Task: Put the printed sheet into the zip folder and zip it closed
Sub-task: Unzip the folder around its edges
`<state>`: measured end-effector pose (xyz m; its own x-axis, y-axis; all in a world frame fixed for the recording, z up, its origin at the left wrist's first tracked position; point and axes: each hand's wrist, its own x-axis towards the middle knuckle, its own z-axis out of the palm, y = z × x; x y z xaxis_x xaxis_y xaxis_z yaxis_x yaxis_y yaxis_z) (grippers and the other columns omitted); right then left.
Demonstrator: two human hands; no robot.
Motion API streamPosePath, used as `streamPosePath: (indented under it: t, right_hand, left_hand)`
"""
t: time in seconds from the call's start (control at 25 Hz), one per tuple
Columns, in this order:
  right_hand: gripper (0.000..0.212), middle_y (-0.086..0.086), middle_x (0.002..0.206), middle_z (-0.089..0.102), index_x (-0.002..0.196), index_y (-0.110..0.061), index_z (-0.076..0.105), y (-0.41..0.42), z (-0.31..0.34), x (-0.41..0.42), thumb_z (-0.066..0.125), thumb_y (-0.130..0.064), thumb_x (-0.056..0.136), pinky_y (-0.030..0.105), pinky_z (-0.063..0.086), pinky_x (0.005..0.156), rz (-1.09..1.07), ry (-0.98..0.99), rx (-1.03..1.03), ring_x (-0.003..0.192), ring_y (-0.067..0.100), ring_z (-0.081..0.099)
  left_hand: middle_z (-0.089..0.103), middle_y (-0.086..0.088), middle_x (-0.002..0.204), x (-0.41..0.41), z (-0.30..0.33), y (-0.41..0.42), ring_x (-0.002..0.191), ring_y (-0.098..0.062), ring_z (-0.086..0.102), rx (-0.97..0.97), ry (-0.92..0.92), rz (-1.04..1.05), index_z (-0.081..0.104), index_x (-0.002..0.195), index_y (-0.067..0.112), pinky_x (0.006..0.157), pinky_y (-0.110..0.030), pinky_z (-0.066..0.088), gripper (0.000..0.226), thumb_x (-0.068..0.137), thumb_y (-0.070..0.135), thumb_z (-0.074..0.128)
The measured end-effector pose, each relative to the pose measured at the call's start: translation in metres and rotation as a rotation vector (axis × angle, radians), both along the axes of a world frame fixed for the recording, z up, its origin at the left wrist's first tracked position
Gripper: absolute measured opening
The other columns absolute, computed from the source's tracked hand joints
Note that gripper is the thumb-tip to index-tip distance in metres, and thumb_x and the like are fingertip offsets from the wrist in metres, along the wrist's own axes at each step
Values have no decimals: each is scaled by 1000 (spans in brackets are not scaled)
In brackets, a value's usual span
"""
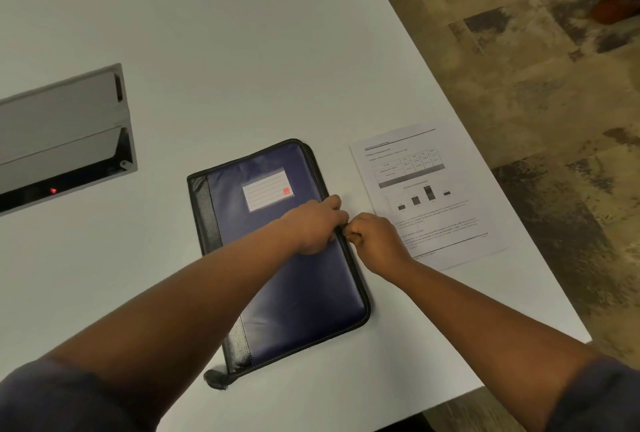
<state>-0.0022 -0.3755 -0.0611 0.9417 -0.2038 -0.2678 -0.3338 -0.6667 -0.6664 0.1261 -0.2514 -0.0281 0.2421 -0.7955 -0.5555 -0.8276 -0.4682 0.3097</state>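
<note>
At the far left, a grey rectangular cable hatch (62, 140) is sunk into the white table (214, 36), its lid tilted open and 1 small red light glowing in the dark slot below. To its right lies the dark blue zip folder with black trim and a black spine (277, 293), flat on the table and turned slightly askew, with a white lined label card (267, 190) on its cover. A frayed black tab (215, 379) sticks out at the folder's near left corner.

The left hand (313, 229) rests on the folder's cover near the right edge, its fingers curled over that edge where the zip runs. Just beside it, touching it, the right hand (375, 239) has its fingers curled tight against the same edge, apparently pinching something small there; the zip pull itself is hidden by the fingers.

Further right, the white printed sheet with a table and a bar chart (429, 189) lies flat on the table beside the folder, outside it, partly under the right wrist. Beyond the table's right edge is a mottled brown floor (540, 113).
</note>
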Motion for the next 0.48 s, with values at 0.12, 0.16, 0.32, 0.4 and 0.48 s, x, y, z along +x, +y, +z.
streamPosePath:
  t: [0.12, 0.16, 0.32, 0.4, 0.48]
  right_hand:
    - [19, 9, 95, 70, 92, -9, 75, 1, 2, -2, 58, -1, 89, 37, 55, 76, 33, 35, -29, 85, 25, 64]
    - [19, 8, 94, 70, 91, -8, 75, 1, 3, -2, 58, 0, 89, 37, 55, 76, 45, 43, -48, 85, 24, 64]
    - [20, 3, 82, 60, 78, -9, 67, 1, 8, -5, 56, 6, 83, 33, 51, 70, 177, 141, -171, 78, 22, 59]
    - [23, 0, 74, 50, 68, -12, 58, 2, 11, -13, 56, 7, 82, 27, 45, 66, 236, 202, -208, 74, 18, 53]
    - [19, 3, 79, 55, 77, -10, 64, 2, 10, -30, 55, 6, 84, 27, 46, 67, 254, 180, -196, 77, 19, 56]
  left_hand:
    - [44, -1, 120, 3, -4, -4, 90, -23, 53, 8, 60, 39, 58, 113, 21, 84, -43, 49, 18, 95, 17, 59]
    - [44, -1, 118, 5, -5, -5, 91, -24, 55, 6, 80, 49, 59, 109, 21, 86, -44, 49, 15, 94, 17, 59]
    - [44, 1, 113, 8, -4, -8, 93, -25, 55, 5, 132, 69, 56, 98, 22, 85, -41, 48, 12, 93, 12, 59]
    - [44, 1, 113, 9, -4, -7, 93, -24, 55, 0, 149, 79, 57, 99, 20, 85, -40, 48, 11, 93, 11, 59]
    - [45, 0, 113, 10, -4, -7, 92, -24, 55, -6, 158, 89, 57, 98, 20, 84, -38, 48, 12, 93, 9, 60]
